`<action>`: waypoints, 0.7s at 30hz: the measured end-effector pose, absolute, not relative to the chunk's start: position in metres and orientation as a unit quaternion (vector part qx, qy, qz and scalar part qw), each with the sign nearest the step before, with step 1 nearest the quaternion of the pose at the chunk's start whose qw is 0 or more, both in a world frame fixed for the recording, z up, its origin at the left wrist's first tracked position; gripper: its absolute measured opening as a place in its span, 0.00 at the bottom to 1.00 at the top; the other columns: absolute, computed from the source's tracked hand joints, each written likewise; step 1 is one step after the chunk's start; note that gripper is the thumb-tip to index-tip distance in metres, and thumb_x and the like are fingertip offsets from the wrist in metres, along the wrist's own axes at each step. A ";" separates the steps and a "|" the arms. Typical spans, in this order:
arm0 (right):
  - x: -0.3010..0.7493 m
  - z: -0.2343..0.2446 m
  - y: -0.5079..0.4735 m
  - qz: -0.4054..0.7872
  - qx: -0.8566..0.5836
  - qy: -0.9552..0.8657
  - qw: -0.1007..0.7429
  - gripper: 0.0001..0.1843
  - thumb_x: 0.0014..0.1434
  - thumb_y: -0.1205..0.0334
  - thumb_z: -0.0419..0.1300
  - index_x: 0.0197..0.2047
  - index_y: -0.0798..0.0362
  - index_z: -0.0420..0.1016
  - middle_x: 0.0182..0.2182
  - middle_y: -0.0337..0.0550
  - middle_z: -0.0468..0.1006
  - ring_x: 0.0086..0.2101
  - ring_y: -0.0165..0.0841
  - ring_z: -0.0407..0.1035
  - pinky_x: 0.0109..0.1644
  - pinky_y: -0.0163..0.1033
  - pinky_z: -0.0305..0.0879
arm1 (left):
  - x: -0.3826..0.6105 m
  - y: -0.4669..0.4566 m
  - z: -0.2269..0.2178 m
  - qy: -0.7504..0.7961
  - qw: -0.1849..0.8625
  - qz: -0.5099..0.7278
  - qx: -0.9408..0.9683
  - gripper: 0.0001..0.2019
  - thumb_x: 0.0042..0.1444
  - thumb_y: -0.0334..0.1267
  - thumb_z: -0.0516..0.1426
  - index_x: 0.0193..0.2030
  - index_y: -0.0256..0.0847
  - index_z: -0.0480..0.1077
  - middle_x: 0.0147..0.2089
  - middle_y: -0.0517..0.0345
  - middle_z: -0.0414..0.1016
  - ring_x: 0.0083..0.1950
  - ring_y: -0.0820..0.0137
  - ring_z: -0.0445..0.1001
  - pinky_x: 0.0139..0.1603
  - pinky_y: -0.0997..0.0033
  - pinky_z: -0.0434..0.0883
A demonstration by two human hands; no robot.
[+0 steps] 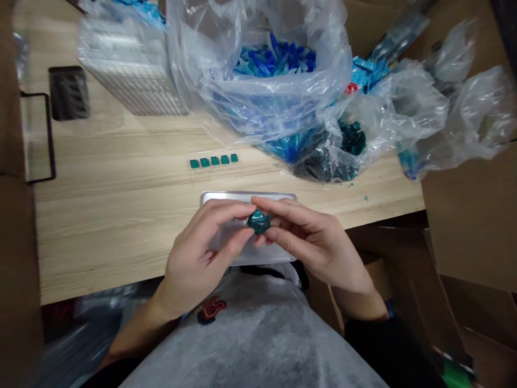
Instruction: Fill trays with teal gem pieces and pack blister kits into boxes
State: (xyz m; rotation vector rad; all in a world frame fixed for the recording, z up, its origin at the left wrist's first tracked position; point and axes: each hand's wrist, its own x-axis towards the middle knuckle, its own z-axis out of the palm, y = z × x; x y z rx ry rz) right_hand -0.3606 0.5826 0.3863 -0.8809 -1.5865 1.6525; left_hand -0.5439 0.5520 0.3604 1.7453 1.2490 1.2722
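Between the fingertips of both hands is a small, shiny dark-green faceted piece (259, 221), its exact kind unclear. My left hand (210, 242) pinches it from the left with thumb and forefinger. From the other side, my right hand (309, 237) grips it, fingers curled and thumb against its lower edge. Both hands are over a shallow white plastic tray (248, 195) at the table's front edge, hiding much of it. Beyond the tray, several flat green pieces (215, 160) lie in a row on a clear sheet.
A large clear bag (283, 102) of blue pointed pieces stands at the back. Right of it, another clear bag (331, 161) holds dark-green pieces. Stacked clear trays (133, 81) are at back left, near a black packet (68, 92). Cardboard boxes (476, 226) flank the right side.
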 end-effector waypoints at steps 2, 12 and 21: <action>-0.365 0.386 0.582 0.638 -0.336 -0.583 0.374 0.17 0.63 0.68 0.58 0.55 0.51 0.72 0.40 0.40 0.80 0.35 0.25 0.76 0.41 0.31 0.75 | -0.543 0.553 0.361 0.474 0.334 0.497 0.645 0.13 0.60 0.32 0.58 0.51 0.49 0.70 0.46 0.61 0.76 0.47 0.71 0.74 0.49 0.68 0.73; -0.364 0.383 0.579 0.455 -0.347 -0.702 0.425 0.06 0.60 0.66 0.63 0.41 0.51 0.77 0.39 0.43 0.78 0.41 0.31 0.73 0.46 0.38 0.72 | -0.542 0.552 0.365 0.450 0.410 0.520 0.600 0.10 0.58 0.35 0.61 0.46 0.46 0.71 0.42 0.59 0.75 0.45 0.71 0.75 0.46 0.70 0.74; -0.355 0.378 0.564 0.432 -0.261 -0.770 0.390 0.17 0.59 0.65 0.63 0.52 0.52 0.70 0.43 0.44 0.79 0.44 0.31 0.74 0.48 0.38 0.72 | -0.551 0.540 0.365 0.388 0.505 0.463 0.617 0.10 0.58 0.45 0.60 0.33 0.43 0.66 0.32 0.59 0.72 0.34 0.71 0.73 0.33 0.71 0.74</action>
